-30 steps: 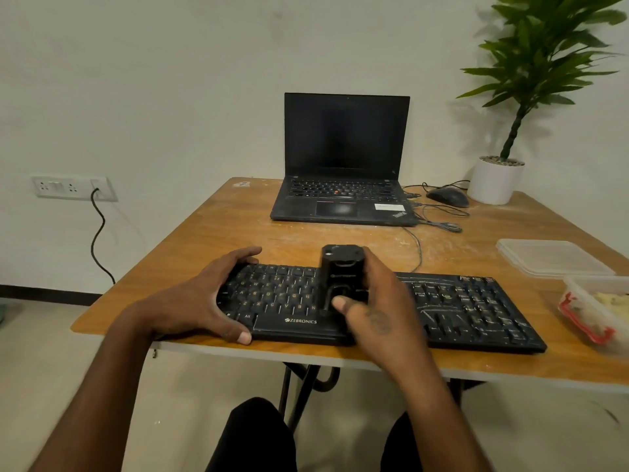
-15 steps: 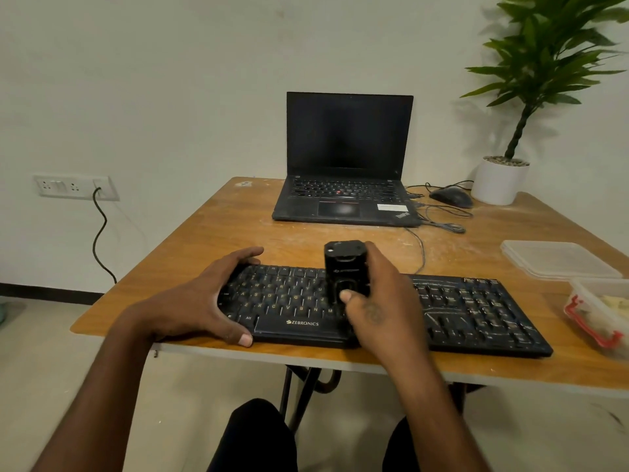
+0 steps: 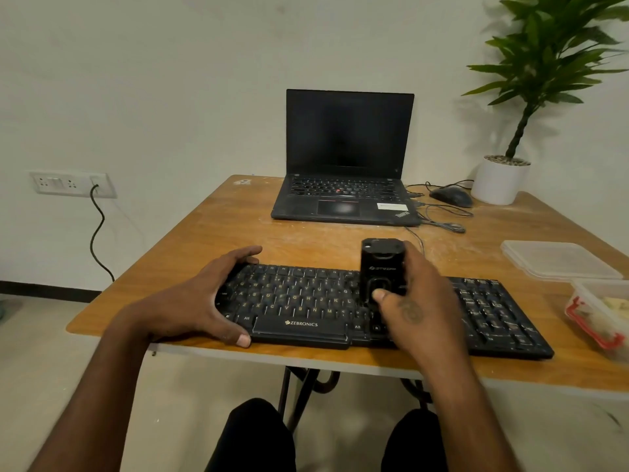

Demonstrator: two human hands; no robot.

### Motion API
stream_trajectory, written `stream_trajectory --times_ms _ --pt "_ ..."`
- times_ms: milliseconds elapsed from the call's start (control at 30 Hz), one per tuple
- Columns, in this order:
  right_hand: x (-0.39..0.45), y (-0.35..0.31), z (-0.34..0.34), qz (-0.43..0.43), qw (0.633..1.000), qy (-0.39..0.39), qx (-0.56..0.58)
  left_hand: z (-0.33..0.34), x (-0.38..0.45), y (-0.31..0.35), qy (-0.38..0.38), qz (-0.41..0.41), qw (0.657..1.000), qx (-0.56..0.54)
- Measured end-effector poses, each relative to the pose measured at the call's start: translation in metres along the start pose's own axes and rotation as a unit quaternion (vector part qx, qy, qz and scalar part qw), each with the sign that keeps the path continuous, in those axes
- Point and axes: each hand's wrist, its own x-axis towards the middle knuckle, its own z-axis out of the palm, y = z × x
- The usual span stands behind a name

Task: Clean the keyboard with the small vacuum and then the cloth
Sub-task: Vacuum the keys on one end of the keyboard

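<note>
A black keyboard (image 3: 306,301) lies along the front edge of the wooden table (image 3: 211,240). My left hand (image 3: 204,298) grips its left end, thumb on the front edge and fingers over the back edge. My right hand (image 3: 413,308) holds a small black vacuum (image 3: 383,267) upright on the keys right of the keyboard's middle, thumb on the vacuum's front. The vacuum's lower end is hidden behind my hand. No cloth is plainly in view.
An open black laptop (image 3: 347,185) stands at the table's back, with a mouse (image 3: 451,195) and cables to its right. A white plant pot (image 3: 498,182) sits at the back right. A clear lid (image 3: 558,258) and a red-clipped container (image 3: 602,311) lie at the right edge.
My right hand has slid the vacuum to the right along the keys. My left hand has kept its hold on the keyboard's left end.
</note>
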Motion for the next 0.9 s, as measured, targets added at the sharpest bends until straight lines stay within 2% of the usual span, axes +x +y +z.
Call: stream_trajectory --times_ms 167,300,400,533,600,800,900 --pt "-0.005 -0.024 0.034 -0.068 0.996 -0.053 0.017 0.0 -0.001 0.0 0.001 0.003 1.0 -0.002" --pt "-0.003 -0.018 0.026 -0.04 0.993 -0.084 0.067 0.0 0.0 0.0 0.003 0.008 1.0 0.003" --pt "0.002 0.001 0.0 -0.004 0.996 -0.049 0.08 0.0 -0.001 0.0 0.002 0.008 1.0 0.0" --pt "0.004 0.015 -0.018 0.022 0.999 0.024 0.022 0.0 -0.001 0.0 0.003 0.008 1.0 0.0" --pt "0.006 0.012 -0.011 0.02 0.999 0.032 0.007 0.0 -0.001 0.001 0.002 0.009 1.0 -0.002" --pt "0.009 -0.018 0.035 -0.052 0.998 -0.043 0.006 0.0 -0.001 0.003 0.004 0.008 1.0 -0.002" --pt "0.014 -0.014 0.026 -0.032 0.995 -0.068 0.059 0.0 -0.001 0.003 0.002 0.008 1.0 -0.002"
